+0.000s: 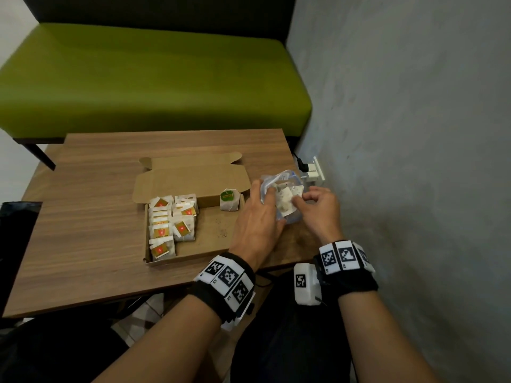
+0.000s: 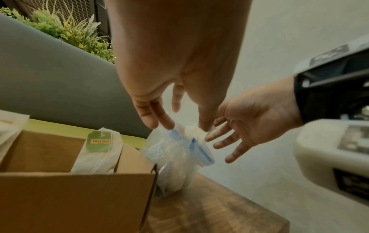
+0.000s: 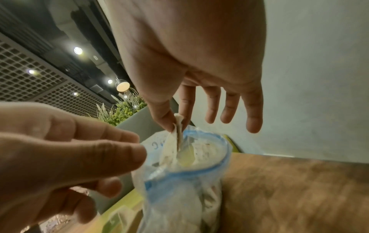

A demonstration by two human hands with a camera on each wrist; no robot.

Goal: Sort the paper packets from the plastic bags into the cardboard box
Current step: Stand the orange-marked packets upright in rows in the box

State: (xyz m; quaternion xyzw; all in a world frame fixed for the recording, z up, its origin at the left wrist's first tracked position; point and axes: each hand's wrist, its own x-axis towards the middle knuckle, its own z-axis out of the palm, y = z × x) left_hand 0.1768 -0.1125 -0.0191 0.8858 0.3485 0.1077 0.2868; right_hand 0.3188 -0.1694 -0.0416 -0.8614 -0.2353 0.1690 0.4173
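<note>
An open cardboard box (image 1: 210, 239) lies on the wooden table (image 1: 91, 217). Several paper packets with red tags (image 1: 168, 225) fill its left part; one green-tagged packet (image 1: 229, 200) stands at its far right corner, also seen as the green-tagged packet (image 2: 98, 141). Just right of the box my left hand (image 1: 269, 201) grips a clear plastic bag (image 1: 282, 194) with a blue zip rim, fingers on the rim (image 2: 165, 124). My right hand (image 1: 302, 199) pinches a white paper packet (image 3: 176, 126) between thumb and forefinger at the bag's mouth (image 3: 185, 170); its other fingers are spread.
A green bench (image 1: 154, 78) runs behind the table. A grey wall (image 1: 414, 134) stands close on the right, with a white socket and black plug (image 1: 311, 170) near the bag. A dark object (image 1: 16, 230) sits at the table's left edge.
</note>
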